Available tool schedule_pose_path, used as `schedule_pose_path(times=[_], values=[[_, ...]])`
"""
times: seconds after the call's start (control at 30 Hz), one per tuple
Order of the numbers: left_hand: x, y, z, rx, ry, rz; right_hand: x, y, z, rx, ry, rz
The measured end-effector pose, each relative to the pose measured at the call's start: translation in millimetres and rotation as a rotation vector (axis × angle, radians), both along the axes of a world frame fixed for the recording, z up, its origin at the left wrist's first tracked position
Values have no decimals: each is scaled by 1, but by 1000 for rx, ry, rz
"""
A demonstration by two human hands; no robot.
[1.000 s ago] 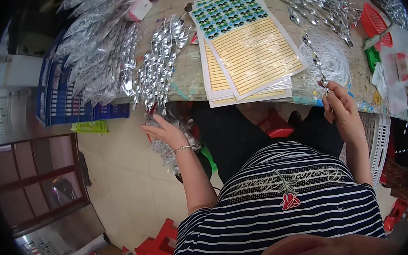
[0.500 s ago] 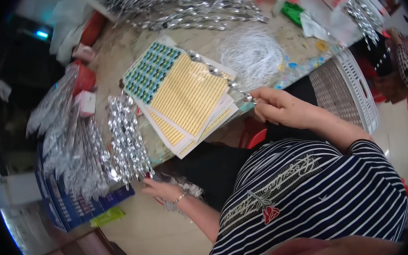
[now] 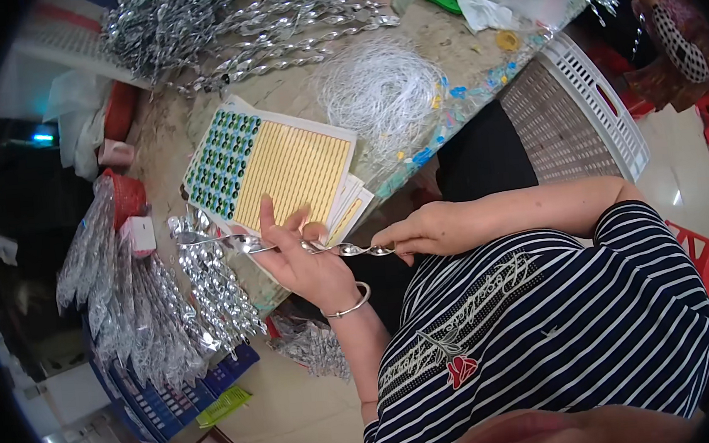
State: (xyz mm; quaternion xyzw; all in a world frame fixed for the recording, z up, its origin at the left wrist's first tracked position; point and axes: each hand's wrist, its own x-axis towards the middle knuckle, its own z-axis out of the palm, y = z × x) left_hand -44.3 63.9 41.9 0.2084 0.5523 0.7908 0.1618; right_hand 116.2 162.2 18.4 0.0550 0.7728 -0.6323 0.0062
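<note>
At the centre of the frame, my right grip (image 3: 422,231) is pinched on the right end of a twisted silver strip (image 3: 348,250), which runs across my left grip (image 3: 313,270), loosely cupped with fingers spread; whether these clamp it I cannot tell. The far end appears over a silver bundle (image 3: 220,294) left of centre, where it could snag if lowered; too hard a pull might slip it from my pinch or flatten its twist.
</note>
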Motion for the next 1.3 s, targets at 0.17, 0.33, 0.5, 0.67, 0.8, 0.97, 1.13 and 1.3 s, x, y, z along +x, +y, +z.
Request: schedule_pose_path(times=[0.17, 0.33, 0.5, 0.67, 0.8, 0.97, 1.13, 1.3], values=[[-2, 5, 12, -119, 82, 27, 14, 33, -26, 257, 126, -335], [-7, -21, -5, -377, 44, -131, 45, 144, -38, 527, 18, -833], [17, -39, -31, -645, 148, -460, 38, 206, -53, 685, 17, -990], [31, -46, -40, -610, -26, -588, 25, 246, -65, 874, -87, -988], [31, -51, -41, -647, -143, -679, 25, 259, -79, 910, -151, -934], [33, -49, -36, -623, -167, -619, 26, 238, -48, 738, -23, -918], [25, -51, -41, -563, -173, -576, 23, 163, 20, 53, -50, -808], [21, -43, -30, -629, -153, -551, 11, 117, 17, -14, 46, -521]])
